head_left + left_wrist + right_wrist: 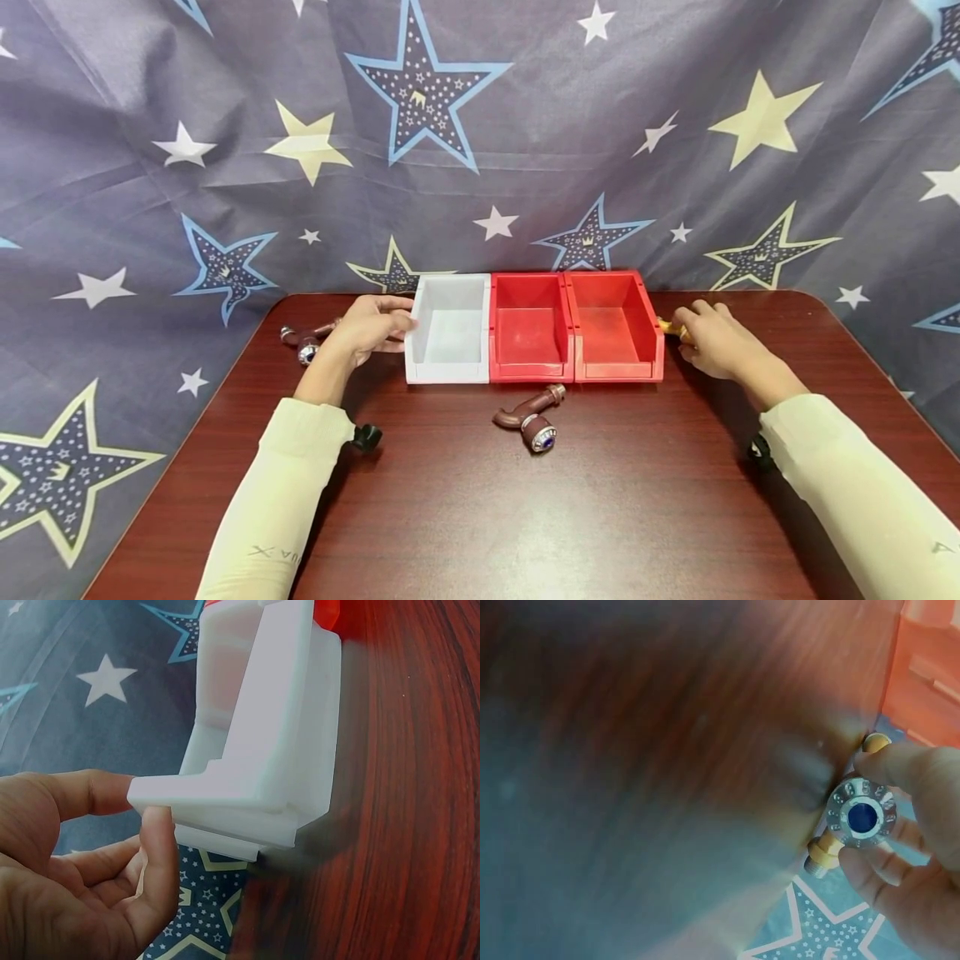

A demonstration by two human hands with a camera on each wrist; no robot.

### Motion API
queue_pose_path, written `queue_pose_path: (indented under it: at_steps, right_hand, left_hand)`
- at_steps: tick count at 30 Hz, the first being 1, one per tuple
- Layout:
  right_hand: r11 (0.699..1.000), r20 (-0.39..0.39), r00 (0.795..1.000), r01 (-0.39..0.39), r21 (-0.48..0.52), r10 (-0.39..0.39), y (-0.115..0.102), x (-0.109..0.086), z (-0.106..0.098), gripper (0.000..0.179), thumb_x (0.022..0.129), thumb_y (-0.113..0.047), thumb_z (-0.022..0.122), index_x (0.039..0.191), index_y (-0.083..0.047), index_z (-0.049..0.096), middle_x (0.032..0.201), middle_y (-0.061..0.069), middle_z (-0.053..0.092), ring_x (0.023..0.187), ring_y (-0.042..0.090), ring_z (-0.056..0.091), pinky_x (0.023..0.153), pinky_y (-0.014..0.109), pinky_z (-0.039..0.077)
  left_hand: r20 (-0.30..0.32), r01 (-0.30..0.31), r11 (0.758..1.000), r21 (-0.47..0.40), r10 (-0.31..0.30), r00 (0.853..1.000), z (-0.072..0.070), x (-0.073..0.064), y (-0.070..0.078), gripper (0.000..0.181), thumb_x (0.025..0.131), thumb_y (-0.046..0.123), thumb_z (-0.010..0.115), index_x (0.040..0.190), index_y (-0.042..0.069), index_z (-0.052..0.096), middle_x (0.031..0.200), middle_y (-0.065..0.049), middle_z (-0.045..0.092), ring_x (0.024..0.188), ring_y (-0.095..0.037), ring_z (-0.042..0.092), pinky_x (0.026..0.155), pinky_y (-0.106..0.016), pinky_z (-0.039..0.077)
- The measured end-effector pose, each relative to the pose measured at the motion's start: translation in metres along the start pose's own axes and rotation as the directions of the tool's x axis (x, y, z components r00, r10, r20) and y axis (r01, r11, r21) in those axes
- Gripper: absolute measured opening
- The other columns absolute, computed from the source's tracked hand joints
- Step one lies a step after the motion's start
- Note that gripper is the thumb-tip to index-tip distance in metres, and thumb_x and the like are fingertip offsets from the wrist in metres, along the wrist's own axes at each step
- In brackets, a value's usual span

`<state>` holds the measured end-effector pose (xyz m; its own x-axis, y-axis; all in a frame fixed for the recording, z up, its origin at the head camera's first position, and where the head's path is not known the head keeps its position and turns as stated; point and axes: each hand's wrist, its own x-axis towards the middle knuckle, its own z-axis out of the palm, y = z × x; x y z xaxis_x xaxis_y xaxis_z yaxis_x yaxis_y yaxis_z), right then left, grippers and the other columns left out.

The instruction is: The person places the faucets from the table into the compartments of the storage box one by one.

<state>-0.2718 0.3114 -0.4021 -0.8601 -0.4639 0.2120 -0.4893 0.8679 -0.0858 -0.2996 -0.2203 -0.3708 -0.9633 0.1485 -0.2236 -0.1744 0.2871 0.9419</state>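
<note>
Between right fingers (901, 762), yellow fitting (862, 816)

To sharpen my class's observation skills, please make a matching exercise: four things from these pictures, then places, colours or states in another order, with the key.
1. Left hand
2. Right hand
3. Middle bin
4. White bin

A. Grips the yellow fitting
B. Leftmost in the row
C. Red, between two others
D. Holds a bin's edge

Pairs: 1-D; 2-A; 3-C; 4-B
</note>
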Motion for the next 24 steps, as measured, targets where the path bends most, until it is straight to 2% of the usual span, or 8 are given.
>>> queue_pose_path:
  at_steps: [5,11,14,18,21,24]
  right_hand:
    - [0.998,-0.035,0.998,0.052,0.024,-0.051,0.003,-0.002,0.0,0.032,0.07,0.004,0.079,0.097,-0.002,0.064,0.094,0.016,0.061,0.088,0.038,0.054,0.081,0.052,0.041]
    - [0.99,-0.092,0.986,0.139,0.029,-0.136,0.005,-0.002,0.001,0.036,0.064,0.01,0.077,0.096,-0.003,0.064,0.095,0.014,0.063,0.09,0.034,0.057,0.081,0.049,0.041]
    - [0.989,-0.09,0.985,0.149,0.026,-0.146,0.005,-0.002,0.0,0.038,0.063,0.012,0.076,0.097,-0.002,0.065,0.097,0.015,0.064,0.093,0.033,0.058,0.083,0.049,0.041]
    - [0.996,-0.044,0.996,0.084,0.012,-0.083,0.003,-0.002,-0.003,0.035,0.07,0.006,0.077,0.102,-0.002,0.064,0.103,0.018,0.064,0.093,0.039,0.057,0.083,0.054,0.046]
    - [1.0,-0.014,1.0,-0.019,-0.014,0.019,-0.001,-0.003,-0.006,0.032,0.077,-0.004,0.076,0.107,-0.001,0.063,0.106,0.021,0.063,0.093,0.044,0.057,0.079,0.06,0.049]
    - [0.992,-0.003,0.993,-0.121,-0.032,0.121,-0.005,-0.004,-0.008,0.032,0.082,-0.011,0.074,0.108,0.002,0.06,0.102,0.024,0.06,0.091,0.047,0.056,0.077,0.062,0.05]
  left_hand:
    - [-0.003,0.003,1.0,0.008,-0.003,1.0,0.001,0.0,0.0,0.053,0.093,0.003,0.066,0.143,-0.006,0.052,0.104,-0.011,0.069,0.078,-0.016,0.065,0.07,-0.03,0.061]
    - [-0.017,0.005,1.0,0.004,-0.005,1.0,0.001,0.0,0.0,0.052,0.093,0.003,0.066,0.142,-0.005,0.053,0.098,-0.006,0.069,0.077,-0.016,0.064,0.069,-0.03,0.061]
    - [-0.014,0.001,1.0,0.005,-0.001,1.0,0.001,0.001,0.0,0.052,0.093,0.003,0.066,0.142,-0.006,0.053,0.098,-0.006,0.069,0.077,-0.016,0.064,0.07,-0.03,0.061]
    - [-0.007,-0.002,1.0,0.006,0.002,1.0,0.0,0.0,-0.001,0.052,0.093,0.003,0.066,0.142,-0.006,0.053,0.1,-0.008,0.069,0.078,-0.016,0.065,0.07,-0.03,0.061]
    - [-0.002,-0.002,1.0,0.003,0.002,1.0,0.0,0.0,-0.001,0.053,0.093,0.003,0.066,0.143,-0.006,0.052,0.101,-0.009,0.069,0.078,-0.016,0.065,0.071,-0.03,0.061]
    - [0.001,0.001,1.0,0.001,-0.001,1.0,0.0,0.0,0.0,0.054,0.093,0.003,0.066,0.143,-0.006,0.052,0.101,-0.009,0.069,0.077,-0.016,0.064,0.071,-0.03,0.061]
